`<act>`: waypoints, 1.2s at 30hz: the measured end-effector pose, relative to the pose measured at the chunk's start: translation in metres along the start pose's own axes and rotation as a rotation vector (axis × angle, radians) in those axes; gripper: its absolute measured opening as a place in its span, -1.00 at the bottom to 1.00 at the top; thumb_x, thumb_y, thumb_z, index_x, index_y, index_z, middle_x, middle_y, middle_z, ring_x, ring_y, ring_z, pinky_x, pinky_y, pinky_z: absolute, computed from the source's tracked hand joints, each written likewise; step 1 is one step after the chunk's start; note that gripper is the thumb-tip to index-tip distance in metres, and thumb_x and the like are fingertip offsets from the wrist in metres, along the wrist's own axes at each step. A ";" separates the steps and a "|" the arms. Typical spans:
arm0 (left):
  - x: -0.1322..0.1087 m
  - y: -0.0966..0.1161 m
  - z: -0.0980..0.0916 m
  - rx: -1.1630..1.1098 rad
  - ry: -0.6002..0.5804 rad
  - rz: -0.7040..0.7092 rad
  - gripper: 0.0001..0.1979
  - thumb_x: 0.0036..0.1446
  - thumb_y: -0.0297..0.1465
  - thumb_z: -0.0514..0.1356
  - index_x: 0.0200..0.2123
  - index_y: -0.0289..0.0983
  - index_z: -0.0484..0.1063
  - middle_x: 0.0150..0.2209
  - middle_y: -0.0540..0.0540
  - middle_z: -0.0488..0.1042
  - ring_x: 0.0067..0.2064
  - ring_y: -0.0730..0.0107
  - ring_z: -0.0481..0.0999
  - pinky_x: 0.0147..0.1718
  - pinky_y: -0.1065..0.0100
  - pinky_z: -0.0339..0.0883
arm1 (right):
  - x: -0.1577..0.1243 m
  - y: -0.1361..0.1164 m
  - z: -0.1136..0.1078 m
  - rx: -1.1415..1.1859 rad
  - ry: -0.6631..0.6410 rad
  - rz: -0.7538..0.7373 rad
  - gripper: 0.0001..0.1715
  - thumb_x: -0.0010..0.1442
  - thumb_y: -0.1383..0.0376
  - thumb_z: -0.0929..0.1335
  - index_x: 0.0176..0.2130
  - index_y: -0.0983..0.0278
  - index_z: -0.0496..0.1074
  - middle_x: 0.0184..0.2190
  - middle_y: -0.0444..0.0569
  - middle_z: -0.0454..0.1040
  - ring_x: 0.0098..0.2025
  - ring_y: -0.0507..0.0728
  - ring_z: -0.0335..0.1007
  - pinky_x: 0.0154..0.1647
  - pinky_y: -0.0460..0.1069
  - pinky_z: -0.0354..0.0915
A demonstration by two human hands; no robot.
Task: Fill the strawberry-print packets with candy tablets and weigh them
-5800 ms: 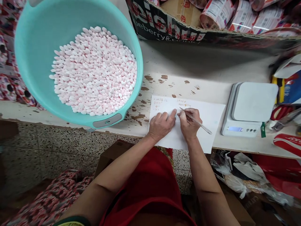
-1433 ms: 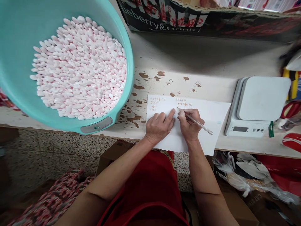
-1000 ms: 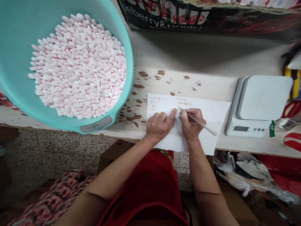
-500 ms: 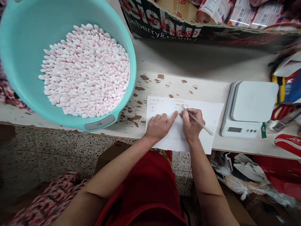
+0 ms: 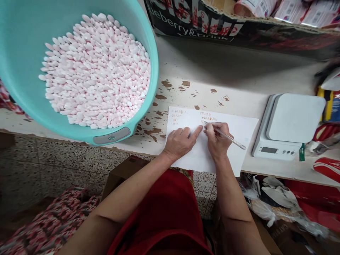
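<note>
A sheet of white paper (image 5: pixel 196 159) lies at the table's front edge, with handwritten lines in its upper left and upper middle. My left hand (image 5: pixel 180 141) rests on the sheet, its index finger stretched out toward the writing and its other fingers partly bent; it holds nothing. Just right of it, my right hand (image 5: pixel 218 140) is closed around a slim clear pen (image 5: pixel 231 138). The pen's tip is at the writing in the upper middle, and its back end points down and to the right.
A turquoise basin (image 5: pixel 154 71) of pale pink pieces (image 5: pixel 98 74) stands at left. A black printed carton (image 5: pixel 196 26) is at the back. Right of the paper are a white scale (image 5: pixel 294 117) and a red can (image 5: pixel 328 168). Boxes and bags lie below the table.
The view has shifted slightly, so the basin and carton sit higher and the scale farther right. The pen in my right hand is now a little lower, at the second line of the writing.
</note>
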State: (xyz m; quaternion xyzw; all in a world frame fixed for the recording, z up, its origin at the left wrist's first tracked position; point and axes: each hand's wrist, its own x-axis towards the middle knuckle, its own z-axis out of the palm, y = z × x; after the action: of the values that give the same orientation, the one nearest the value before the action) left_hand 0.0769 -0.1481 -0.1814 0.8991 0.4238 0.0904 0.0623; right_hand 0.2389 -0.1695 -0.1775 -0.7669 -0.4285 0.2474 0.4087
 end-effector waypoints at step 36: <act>0.004 0.000 -0.004 -0.003 -0.011 -0.012 -0.57 0.35 -0.38 0.03 0.23 0.03 0.36 -0.50 -0.02 0.33 -0.46 0.44 0.26 -0.49 0.32 0.02 | 0.000 -0.002 0.002 -0.022 0.028 -0.023 -0.84 0.22 0.19 0.34 -0.35 0.22 0.35 -0.50 -0.17 0.51 -0.51 0.00 0.45 -0.45 -0.04 0.41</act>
State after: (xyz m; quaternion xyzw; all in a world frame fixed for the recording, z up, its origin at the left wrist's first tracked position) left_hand 0.0785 -0.1451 -0.1771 0.8969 0.4288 0.0855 0.0665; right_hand 0.2366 -0.1680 -0.1765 -0.7697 -0.4344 0.2271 0.4090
